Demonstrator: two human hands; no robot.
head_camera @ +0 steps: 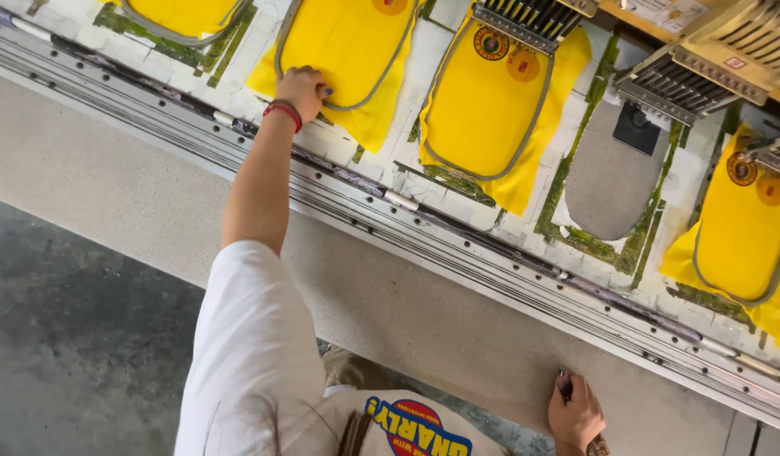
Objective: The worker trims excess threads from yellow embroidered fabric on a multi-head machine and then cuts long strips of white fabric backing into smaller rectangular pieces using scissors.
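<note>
My left hand [301,89], a red band at its wrist, reaches far forward and presses on the near edge of a yellow fabric piece [343,51] stretched in a grey hoop [381,72]. Its fingers are curled on the fabric and hoop rim. My right hand [576,414] rests at the near edge of the beige table [424,312], closed around a small dark tool that is mostly hidden. A second hooped yellow fabric piece [483,110] with round embroidered badges lies to the right under a needle head [529,17].
A metal rail [457,245] runs diagonally along the machine bed. An empty grey hoop opening [605,181] sits under another needle head [673,84]. More yellow hooped pieces lie at far right [736,236] and top left [183,13]. Dark floor [69,338] lies at lower left.
</note>
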